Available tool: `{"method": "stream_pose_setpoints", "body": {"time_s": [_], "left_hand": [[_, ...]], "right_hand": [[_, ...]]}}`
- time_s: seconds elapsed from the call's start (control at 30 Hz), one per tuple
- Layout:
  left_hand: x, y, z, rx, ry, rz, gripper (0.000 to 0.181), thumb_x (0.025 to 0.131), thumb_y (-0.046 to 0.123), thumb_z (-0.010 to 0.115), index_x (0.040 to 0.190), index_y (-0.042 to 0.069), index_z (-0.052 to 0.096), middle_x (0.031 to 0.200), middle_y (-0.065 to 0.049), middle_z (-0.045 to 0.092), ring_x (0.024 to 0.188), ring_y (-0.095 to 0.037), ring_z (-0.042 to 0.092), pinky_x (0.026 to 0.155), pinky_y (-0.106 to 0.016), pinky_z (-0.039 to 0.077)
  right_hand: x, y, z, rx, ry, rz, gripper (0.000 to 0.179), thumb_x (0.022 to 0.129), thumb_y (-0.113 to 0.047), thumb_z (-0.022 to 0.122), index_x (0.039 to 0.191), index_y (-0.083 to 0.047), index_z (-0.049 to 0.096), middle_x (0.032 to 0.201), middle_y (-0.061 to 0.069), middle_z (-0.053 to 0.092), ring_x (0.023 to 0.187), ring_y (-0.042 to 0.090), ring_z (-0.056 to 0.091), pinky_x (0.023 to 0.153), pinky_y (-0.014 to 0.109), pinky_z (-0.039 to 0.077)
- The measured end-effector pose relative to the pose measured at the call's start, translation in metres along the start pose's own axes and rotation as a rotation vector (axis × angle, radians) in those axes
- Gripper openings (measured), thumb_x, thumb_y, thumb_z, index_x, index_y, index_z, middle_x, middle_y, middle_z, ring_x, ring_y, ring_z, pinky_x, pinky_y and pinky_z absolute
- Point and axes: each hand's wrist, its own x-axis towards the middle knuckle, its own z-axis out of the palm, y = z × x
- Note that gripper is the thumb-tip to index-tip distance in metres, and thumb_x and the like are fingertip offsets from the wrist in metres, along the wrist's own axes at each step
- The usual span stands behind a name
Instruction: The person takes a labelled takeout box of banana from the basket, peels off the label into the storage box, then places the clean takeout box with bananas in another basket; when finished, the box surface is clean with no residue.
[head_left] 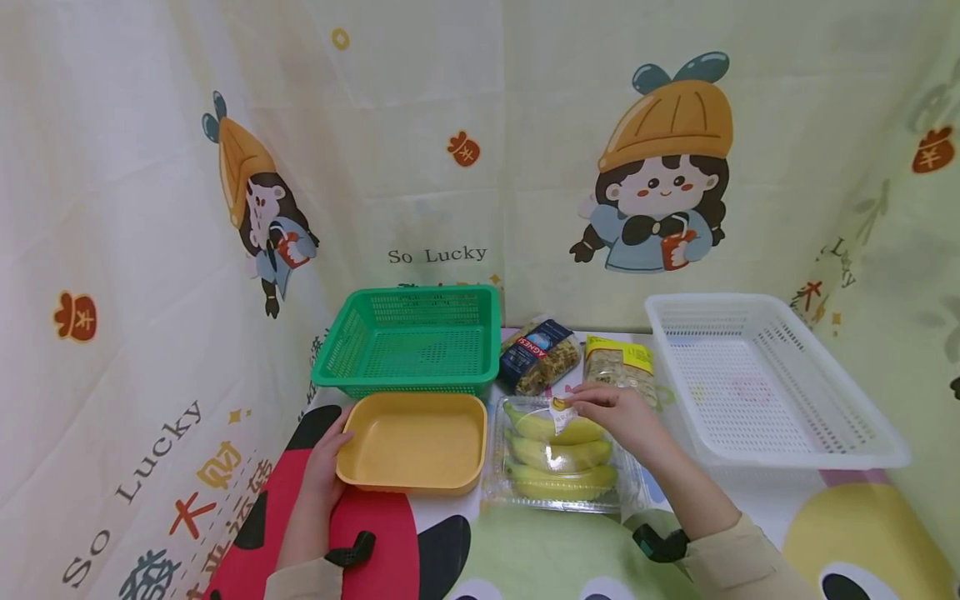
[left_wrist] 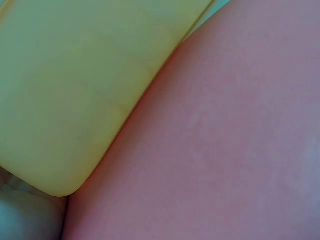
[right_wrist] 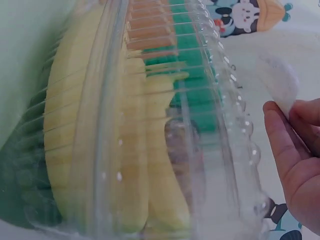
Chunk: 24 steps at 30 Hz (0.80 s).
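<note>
My left hand (head_left: 327, 458) grips the left side of a yellow plastic tub (head_left: 412, 446), thumb over its rim. Part of that hand shows below the tub's corner (left_wrist: 60, 175) in the left wrist view. With thumb and fingertips, my right hand (head_left: 618, 417) pinches a small white label (head_left: 560, 417) bearing a yellow mark, over the far part of a clear plastic clamshell box (head_left: 498, 492). Bananas (head_left: 558, 454) lie in rows inside the box. From the right wrist, the white label (right_wrist: 280, 80) appears raised between the fingertips, beside the box's ridged edge.
Behind the tub stands a green basket (head_left: 427, 379). A bag of pasta (head_left: 536, 354) and a yellow-topped packet (head_left: 618, 358) lie behind the banana box. To the right is a white basket (head_left: 810, 458). Printed cloth (head_left: 525, 192) walls in the back and sides.
</note>
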Motion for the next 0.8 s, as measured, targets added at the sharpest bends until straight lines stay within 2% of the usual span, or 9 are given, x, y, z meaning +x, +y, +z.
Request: {"method": "stream_pose_setpoints", "body": {"time_s": [0.27,0.47,0.67,0.8], "left_hand": [[0.0,-0.001,-0.002,-0.016,0.011,-0.006,0.055,0.108,0.021,0.031,0.16,0.02,0.014,0.166,0.0,0.01,0.14,-0.013,0.036,0.103,-0.017,0.045],[0.0,-0.001,0.0,-0.009,0.021,-0.003,0.054,0.108,0.02,0.031,0.16,0.021,0.016,0.166,-0.001,0.011,0.142,-0.017,0.033,0.103,-0.017,0.045],[0.0,-0.001,0.001,-0.025,0.022,-0.005,0.054,0.107,0.018,0.031,0.16,0.021,0.017,0.166,-0.001,0.012,0.143,-0.019,0.03,0.103,-0.017,0.045],[0.001,-0.001,0.0,-0.03,0.024,-0.007,0.054,0.107,0.018,0.031,0.16,0.022,0.018,0.165,0.0,0.013,0.142,-0.017,0.033,0.102,-0.017,0.046]], "right_hand": [[0.006,-0.009,0.0,0.051,-0.041,0.014,0.027,0.095,-0.037,0.064,0.116,-0.022,0.074,0.128,0.002,0.066,0.117,0.024,0.061,0.1,0.047,0.051],[0.012,-0.017,0.001,0.052,-0.083,0.05,0.027,0.093,-0.043,0.065,0.114,-0.029,0.073,0.123,-0.004,0.068,0.116,0.022,0.062,0.103,0.05,0.046],[0.022,-0.025,0.006,0.065,-0.114,0.081,0.027,0.094,-0.039,0.064,0.117,-0.027,0.072,0.126,0.0,0.067,0.108,0.023,0.067,0.102,0.053,0.046],[0.03,-0.032,0.011,0.04,-0.126,0.099,0.024,0.094,-0.039,0.065,0.115,-0.029,0.073,0.124,-0.001,0.068,0.106,0.022,0.068,0.099,0.051,0.049]]}}
